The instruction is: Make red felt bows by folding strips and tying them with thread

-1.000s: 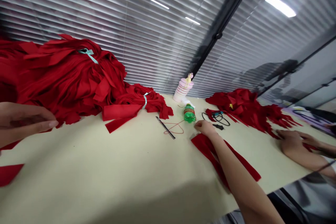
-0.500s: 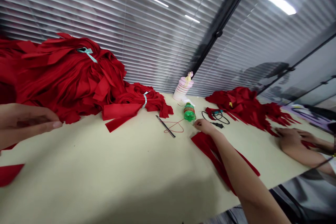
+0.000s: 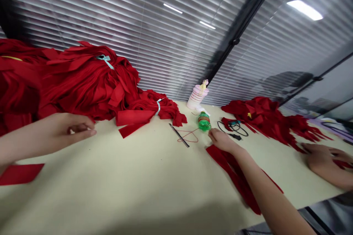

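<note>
Over the left of the table, my left hand (image 3: pixel 68 132) hovers with thumb and fingertips drawn together; anything between them is too small to make out. A red cloth strip (image 3: pixel 22 174) lies below its wrist. Farther right, my right hand (image 3: pixel 220 139) is closed in a pinch right beside a green plastic bottle piece (image 3: pixel 204 122) wound with red thread. What its fingertips hold is hidden. Under my right forearm lie long red fabric strips (image 3: pixel 231 170). A dark pen-like stick (image 3: pixel 179 136) rests near the bottle piece, with loose red thread (image 3: pixel 193 137) across the table.
Tied red fabric bundles (image 3: pixel 91 84) line the back left, and another red pile (image 3: pixel 261 115) is at the back right. A pinkish-white container (image 3: pixel 197 97) stands by the blinds. Near a black cord (image 3: pixel 239 128), a co-worker's hands (image 3: pixel 325 158) handle red fabric at the right.
The view has turned left, so the table's contents appear farther right. My left hand shows more fully, its fingers more curled. My right hand stays by the green bottle piece.
</note>
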A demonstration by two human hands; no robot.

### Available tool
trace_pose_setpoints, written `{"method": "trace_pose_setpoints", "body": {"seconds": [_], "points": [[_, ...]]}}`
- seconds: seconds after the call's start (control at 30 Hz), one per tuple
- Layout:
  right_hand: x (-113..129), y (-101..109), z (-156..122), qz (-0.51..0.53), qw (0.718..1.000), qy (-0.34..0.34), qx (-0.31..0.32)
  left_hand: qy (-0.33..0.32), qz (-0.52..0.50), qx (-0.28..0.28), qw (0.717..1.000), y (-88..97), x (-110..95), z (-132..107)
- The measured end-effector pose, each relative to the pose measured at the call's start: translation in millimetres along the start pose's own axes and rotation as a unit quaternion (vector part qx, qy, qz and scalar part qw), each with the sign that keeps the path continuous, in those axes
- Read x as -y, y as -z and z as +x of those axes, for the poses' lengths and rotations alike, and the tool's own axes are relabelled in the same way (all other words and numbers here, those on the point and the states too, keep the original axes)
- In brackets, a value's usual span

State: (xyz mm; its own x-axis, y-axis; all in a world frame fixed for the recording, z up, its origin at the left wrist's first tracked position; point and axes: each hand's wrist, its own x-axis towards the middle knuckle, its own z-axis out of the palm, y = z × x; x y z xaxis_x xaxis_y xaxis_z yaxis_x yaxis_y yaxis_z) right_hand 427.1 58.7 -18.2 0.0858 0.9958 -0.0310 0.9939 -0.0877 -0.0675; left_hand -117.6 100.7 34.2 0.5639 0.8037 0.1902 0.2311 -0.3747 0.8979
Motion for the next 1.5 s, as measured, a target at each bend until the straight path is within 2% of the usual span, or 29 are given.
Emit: {"method": "trace_pose_setpoints", "body": {"seconds": [0.07, 0.17, 0.2, 0.27, 0.33, 0.43, 0.57, 0.7, 0.93, 1.17, 1.33, 1.5], "points": [[39.8, 11.7, -12.1, 0.046, 0.996, 0.072, -0.013, 0.01, -0.01, -0.012, 1.0, -25.3, -1.7, 3.5], [118.3, 15.4, -24.3, 0.13, 0.976, 0.172, -0.036, 0.031, -0.023, -0.017, 0.999, -66.2, -3.3, 8.2], [145.4, 11.7, -26.4, 0.22, 0.952, 0.208, -0.035, 0.04, -0.027, -0.015, 0.999, -78.2, -2.4, 9.2], [194.3, -2.7, -27.2, 0.404, 0.881, 0.247, 0.004, 0.058, -0.037, -0.004, 0.998, -97.2, 2.3, 10.4], [230.5, -23.1, -24.3, 0.532, 0.811, 0.238, 0.047, 0.083, -0.075, -0.005, 0.994, -108.8, 10.9, 11.1], [259.5, -53.5, -16.8, 0.577, 0.781, 0.229, 0.067, 0.095, -0.117, -0.026, 0.988, -114.0, 26.7, 13.2], [272.3, -78.7, -11.0, 0.6, 0.766, 0.215, 0.08, 0.106, -0.114, -0.041, 0.987, -112.6, 44.1, 18.3], [276.9, -87.9, -9.5, 0.611, 0.766, 0.189, 0.064, 0.105, -0.105, -0.06, 0.987, -116.8, 56.2, 21.3], [270.2, -85.9, -10.8, 0.613, 0.768, 0.171, 0.067, 0.113, -0.077, -0.061, 0.989, -126.2, 61.4, 18.2], [274.6, -80.1, -17.2, 0.57, 0.806, 0.155, 0.032, 0.116, -0.006, -0.074, 0.99, -131.9, 62.4, 12.1], [276.0, -79.6, -19.2, 0.557, 0.814, 0.164, 0.019, 0.102, 0.046, -0.072, 0.991, -134.3, 63.5, 7.8], [275.5, -77.5, -19.5, 0.562, 0.81, 0.164, 0.02, 0.101, 0.048, -0.07, 0.991, -134.6, 61.7, 9.0]]}}
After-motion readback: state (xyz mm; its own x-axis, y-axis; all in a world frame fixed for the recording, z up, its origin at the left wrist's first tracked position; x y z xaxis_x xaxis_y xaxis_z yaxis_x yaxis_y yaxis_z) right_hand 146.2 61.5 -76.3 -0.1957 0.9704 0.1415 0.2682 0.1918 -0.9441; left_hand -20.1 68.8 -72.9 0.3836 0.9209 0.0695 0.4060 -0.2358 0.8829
